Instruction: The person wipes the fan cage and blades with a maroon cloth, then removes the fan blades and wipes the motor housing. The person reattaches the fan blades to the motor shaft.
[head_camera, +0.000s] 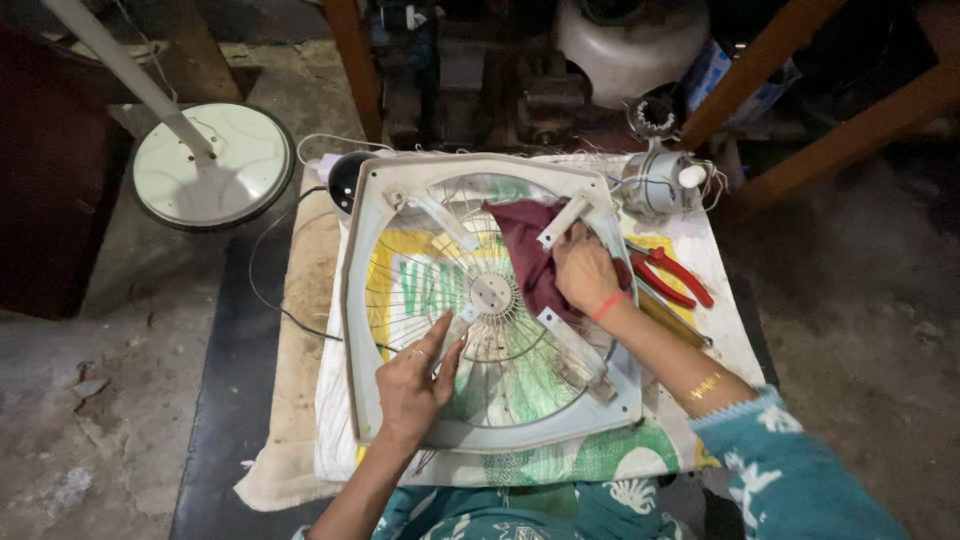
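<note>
A square white fan housing (375, 310) with a round wire grille (440, 275) and a central hub (492, 294) lies flat on a cloth-covered board. My right hand (585, 272) presses a dark maroon rag (522, 245) against the grille and one white strut at the upper right. My left hand (415, 380) rests on the lower left of the frame, fingers spread over the wires, holding it down.
Red-handled pliers (672, 275) and a wooden-handled tool (668, 318) lie right of the housing. A small electric motor (662, 183) sits at the board's far right corner. A round white fan base (212, 165) with its pole stands on the floor at left. Clutter fills the back.
</note>
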